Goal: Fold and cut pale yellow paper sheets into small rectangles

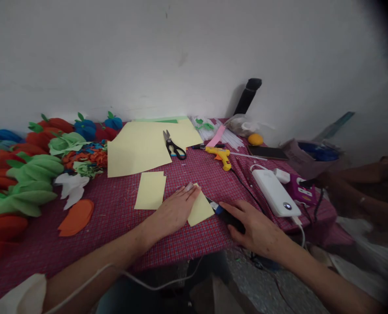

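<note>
My left hand (177, 207) lies flat with its fingers together on a small pale yellow paper piece (201, 209) on the checked red cloth. Just right of that paper, my right hand (254, 224) is wrapped round a dark-handled tool (232, 220) with a blue part and a metallic tip close to the paper's edge. Another yellow paper piece (150, 190) rests to the left of my left hand. Behind are large yellow sheets (136, 146), with black-handled scissors (174, 146) on their edge. A yellow glue gun (220, 156) lies behind my right hand.
Red, blue and green fabric shapes (36, 170) fill the left side, near an orange piece (76, 217). A white power bank (275, 192) and purple power strip (300, 189) with cables sit at right. Another person's arm (360, 187) shows at far right. A white cable crosses my left forearm.
</note>
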{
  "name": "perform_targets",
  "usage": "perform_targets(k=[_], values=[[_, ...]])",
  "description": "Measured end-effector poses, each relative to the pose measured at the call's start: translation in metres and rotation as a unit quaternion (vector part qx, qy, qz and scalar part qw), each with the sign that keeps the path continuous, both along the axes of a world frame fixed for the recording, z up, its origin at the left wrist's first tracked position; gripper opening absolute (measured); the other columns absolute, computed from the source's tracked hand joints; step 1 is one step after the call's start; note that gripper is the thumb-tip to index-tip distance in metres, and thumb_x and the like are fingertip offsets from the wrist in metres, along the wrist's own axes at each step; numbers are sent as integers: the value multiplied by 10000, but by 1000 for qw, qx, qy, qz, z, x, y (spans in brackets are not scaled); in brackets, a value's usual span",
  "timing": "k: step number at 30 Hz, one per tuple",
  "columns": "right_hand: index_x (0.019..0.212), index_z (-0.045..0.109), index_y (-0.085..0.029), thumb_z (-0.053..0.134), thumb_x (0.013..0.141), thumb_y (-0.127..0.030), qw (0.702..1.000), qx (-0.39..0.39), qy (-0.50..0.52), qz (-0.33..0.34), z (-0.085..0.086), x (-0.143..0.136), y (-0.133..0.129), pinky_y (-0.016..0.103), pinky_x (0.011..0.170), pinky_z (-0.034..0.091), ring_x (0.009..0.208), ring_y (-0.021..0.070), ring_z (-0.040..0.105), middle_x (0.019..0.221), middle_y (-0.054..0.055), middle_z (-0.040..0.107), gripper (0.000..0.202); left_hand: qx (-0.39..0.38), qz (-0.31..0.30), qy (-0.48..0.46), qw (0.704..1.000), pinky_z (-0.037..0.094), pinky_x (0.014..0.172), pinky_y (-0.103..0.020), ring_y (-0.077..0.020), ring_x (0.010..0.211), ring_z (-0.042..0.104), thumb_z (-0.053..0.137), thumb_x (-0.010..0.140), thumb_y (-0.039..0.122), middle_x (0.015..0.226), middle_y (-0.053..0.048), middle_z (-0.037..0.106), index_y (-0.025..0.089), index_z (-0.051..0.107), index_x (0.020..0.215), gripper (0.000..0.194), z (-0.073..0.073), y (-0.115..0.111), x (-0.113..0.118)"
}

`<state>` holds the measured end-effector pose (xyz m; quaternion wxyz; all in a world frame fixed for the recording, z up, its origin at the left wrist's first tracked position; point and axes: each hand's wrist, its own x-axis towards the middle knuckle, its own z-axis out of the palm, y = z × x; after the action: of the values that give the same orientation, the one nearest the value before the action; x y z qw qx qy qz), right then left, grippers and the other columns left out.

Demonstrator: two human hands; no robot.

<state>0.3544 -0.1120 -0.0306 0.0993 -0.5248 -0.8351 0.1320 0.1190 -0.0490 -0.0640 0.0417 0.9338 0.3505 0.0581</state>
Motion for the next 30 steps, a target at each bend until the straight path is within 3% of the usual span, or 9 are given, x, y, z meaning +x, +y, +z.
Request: perform_targets(k=[14, 30], values=[[1249, 415, -174, 477, 724, -182, 999, 22, -21, 33, 3, -4, 9, 373, 797, 434, 891, 208, 501, 979, 104, 511, 528, -4, 2, -12, 1000, 182, 1040, -322, -156, 1308, 85, 251, 817, 70, 1427, -83, 172, 147, 61, 1356, 576, 2, -1, 1], [1231, 436, -159, 475, 741, -211, 1000, 28, -2, 9, -2, -1, 13, 357, 832, 430, 903, 202, 501, 1005, 105, 501, 495, -20, 12, -18, 1000, 168, 1044, -312, -154, 1308, 80, 245, 819, 67, 1431, -95, 151, 126, 15, 1357, 588, 4, -1, 1]])
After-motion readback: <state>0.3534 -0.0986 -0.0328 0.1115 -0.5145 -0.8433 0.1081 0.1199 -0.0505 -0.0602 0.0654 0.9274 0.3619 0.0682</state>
